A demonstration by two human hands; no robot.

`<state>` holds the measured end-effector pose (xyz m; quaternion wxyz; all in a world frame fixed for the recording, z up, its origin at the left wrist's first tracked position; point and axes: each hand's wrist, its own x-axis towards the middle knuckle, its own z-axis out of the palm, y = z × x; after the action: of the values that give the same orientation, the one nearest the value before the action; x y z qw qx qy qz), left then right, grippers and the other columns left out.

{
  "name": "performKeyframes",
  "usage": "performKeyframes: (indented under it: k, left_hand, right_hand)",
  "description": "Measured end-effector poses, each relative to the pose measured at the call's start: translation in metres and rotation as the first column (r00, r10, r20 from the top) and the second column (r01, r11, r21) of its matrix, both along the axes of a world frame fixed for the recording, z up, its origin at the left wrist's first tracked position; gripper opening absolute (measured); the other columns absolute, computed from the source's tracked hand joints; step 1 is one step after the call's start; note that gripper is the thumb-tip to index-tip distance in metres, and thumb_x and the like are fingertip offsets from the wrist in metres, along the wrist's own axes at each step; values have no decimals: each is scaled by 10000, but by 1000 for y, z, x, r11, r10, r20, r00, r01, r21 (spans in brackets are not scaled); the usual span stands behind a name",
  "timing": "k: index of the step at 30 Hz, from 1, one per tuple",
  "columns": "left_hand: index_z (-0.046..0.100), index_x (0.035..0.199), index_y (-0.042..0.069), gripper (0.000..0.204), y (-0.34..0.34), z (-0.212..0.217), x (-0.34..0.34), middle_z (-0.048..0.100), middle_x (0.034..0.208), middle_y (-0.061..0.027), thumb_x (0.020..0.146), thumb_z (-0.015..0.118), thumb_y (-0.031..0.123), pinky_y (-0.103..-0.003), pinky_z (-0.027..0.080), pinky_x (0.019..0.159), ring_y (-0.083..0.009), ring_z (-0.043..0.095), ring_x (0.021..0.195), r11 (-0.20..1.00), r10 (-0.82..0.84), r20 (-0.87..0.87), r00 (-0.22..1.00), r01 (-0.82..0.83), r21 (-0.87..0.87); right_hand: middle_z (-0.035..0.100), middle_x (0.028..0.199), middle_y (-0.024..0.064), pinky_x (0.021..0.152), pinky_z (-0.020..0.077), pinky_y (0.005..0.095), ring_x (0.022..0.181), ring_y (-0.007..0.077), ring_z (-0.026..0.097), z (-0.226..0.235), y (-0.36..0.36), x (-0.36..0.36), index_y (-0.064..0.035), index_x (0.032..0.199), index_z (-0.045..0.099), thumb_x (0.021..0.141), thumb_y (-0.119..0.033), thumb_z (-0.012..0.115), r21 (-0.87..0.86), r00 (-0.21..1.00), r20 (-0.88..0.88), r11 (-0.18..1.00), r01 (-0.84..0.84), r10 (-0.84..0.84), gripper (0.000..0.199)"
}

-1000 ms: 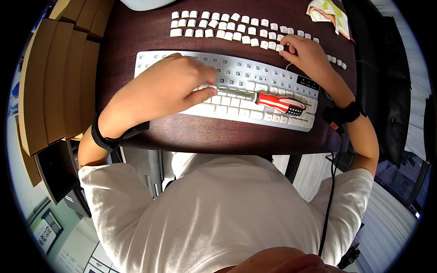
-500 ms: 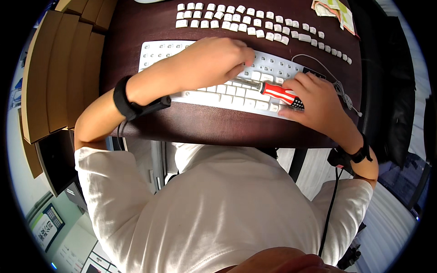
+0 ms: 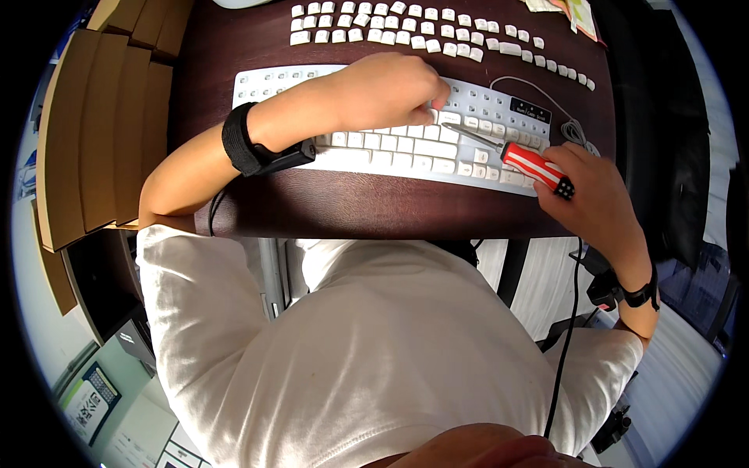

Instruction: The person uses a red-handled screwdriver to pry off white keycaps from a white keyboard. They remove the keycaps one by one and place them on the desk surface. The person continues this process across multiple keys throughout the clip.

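A white keyboard [image 3: 437,179] lies across the dark table. Its lower rows carry keycaps, while bare switches show along its top rows. Over its upper middle, my left hand [image 3: 402,90] is closed, thumb and fingers pinched close to the keys; whatever they hold, if anything, is hidden. My right hand [image 3: 589,187] grips a screwdriver [image 3: 530,162] by its red-and-white striped handle with a dark starred end. Its metal shaft slants left over the keyboard, the tip near the keys just right of my left fingers.
Loose white keycaps [image 3: 388,37] lie in rows beyond the keyboard. A coiled cable [image 3: 573,131] sits at its right end. Cardboard boxes [image 3: 101,132] stand along the left, and a patterned cloth [image 3: 576,14] lies at the far right. Dark straps circle both my wrists.
My right hand has moved right and nearer to me with the screwdriver, drawing the shaft out from beside my left hand. My left hand has shifted slightly right.
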<state>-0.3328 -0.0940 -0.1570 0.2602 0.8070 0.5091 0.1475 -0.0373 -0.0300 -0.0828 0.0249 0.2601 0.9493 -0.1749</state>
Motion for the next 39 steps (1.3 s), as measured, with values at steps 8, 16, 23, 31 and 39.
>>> performKeyframes:
  k: [8,16,23,31,39]
  left_hand:
    - [617,869,7,171,5,-2,6,654,828,-138,830,730,130,-428,489,705,-331,647,806,1000,21,-105,994,-22,-7]
    - [601,861,-2,203,3,-3,7,636,818,-159,821,738,142,-448,472,707,-350,630,795,999,40,-88,995,-38,29]
    - [603,857,4,205,1,-4,8,635,823,-158,814,742,149,-446,479,713,-360,628,802,998,56,-85,995,-55,24]
    - [573,842,9,210,0,-6,8,629,818,-155,830,725,153,-449,475,702,-358,625,795,997,63,-83,995,-58,58]
    - [555,863,8,215,-3,-5,6,623,826,-153,847,709,157,-447,468,690,-361,619,782,996,69,-60,996,-65,63]
  right_hand:
    - [607,748,106,637,513,403,662,304,635,23,-19,-32,-19,881,637,793,-152,699,199,985,162,975,-98,66,170]
    - [624,742,161,649,517,424,690,332,636,45,-39,-79,4,820,632,772,-155,708,377,951,282,897,-232,127,183]
    - [641,769,185,673,512,441,720,347,643,27,-19,-56,20,853,626,780,-135,695,285,974,26,932,-224,226,184]
    - [662,870,181,681,520,421,754,359,653,-30,-37,4,5,996,624,835,-144,710,-215,972,-111,960,178,-205,236]
    - [670,894,172,682,530,377,767,337,672,-51,-38,15,2,1028,628,851,-145,727,-253,958,-203,956,150,-204,250]
